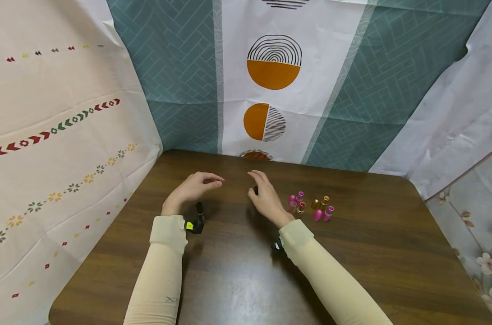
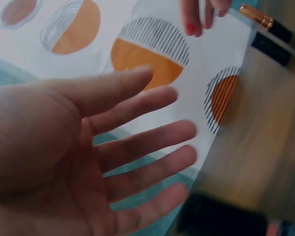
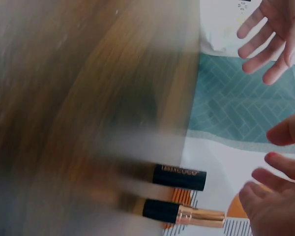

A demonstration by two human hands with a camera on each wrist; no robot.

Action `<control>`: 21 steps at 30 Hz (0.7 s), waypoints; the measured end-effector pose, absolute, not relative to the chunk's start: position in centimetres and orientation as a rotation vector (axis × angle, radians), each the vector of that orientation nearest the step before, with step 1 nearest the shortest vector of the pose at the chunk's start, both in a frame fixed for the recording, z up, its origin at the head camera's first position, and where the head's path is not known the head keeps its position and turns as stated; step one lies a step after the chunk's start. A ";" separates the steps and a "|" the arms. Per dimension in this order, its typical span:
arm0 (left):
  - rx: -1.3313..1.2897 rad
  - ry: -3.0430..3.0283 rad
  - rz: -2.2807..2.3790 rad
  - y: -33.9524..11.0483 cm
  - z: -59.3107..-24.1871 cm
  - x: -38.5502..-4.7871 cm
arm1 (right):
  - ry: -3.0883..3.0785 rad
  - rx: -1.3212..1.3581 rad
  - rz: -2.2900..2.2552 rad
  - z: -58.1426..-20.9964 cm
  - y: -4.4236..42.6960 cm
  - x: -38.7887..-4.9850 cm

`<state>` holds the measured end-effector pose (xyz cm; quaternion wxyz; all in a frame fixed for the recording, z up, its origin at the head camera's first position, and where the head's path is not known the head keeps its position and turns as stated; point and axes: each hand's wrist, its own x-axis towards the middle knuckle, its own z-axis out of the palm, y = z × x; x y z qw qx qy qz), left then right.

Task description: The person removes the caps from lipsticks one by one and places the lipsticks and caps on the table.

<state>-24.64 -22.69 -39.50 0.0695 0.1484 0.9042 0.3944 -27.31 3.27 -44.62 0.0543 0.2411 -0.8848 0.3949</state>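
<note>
My left hand [image 1: 195, 187] hovers above the table with its fingers extended and holds nothing. Across from it, my right hand [image 1: 267, 198] is also raised, fingers loosely bent and apart from anything. One of its fingertips carries a red mark. Beyond the right hand stand an uncapped lipstick [image 3: 184, 213] with a black base and gold upper part, and its black cap [image 3: 179, 177]; the head view mostly hides them behind the fingers. A black upright tube [image 1: 200, 211] stands beside my left wrist; its kind is not clear.
Right of my right hand, several open lipsticks stand with their caps: a pink lipstick [image 1: 328, 213] with a pink cap [image 1: 318, 215], a gold lipstick [image 1: 324, 201], and a red-tipped one [image 1: 301, 207]. Patterned cloth [image 1: 189, 76] hangs along the back edge of the wooden table [image 1: 371, 253].
</note>
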 end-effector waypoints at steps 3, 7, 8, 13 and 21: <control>0.474 2.667 1.163 -23.8 -39.5 -24.5 | -2.694 0.796 1.248 -44.6 2.9 -27.1; 0.533 2.598 1.123 -25.5 -39.8 -24.4 | -2.744 0.883 1.308 -44.7 2.3 -26.6; 0.544 2.579 1.114 -25.9 -39.8 -24.3 | -2.765 0.904 1.306 -44.8 2.1 -26.5; 0.571 2.477 1.074 -27.6 -40.1 -23.7 | -2.885 1.018 1.224 -45.5 1.3 -26.1; 0.565 2.365 1.117 -27.8 -40.8 -23.3 | -2.929 1.091 1.164 -46.8 0.3 -25.8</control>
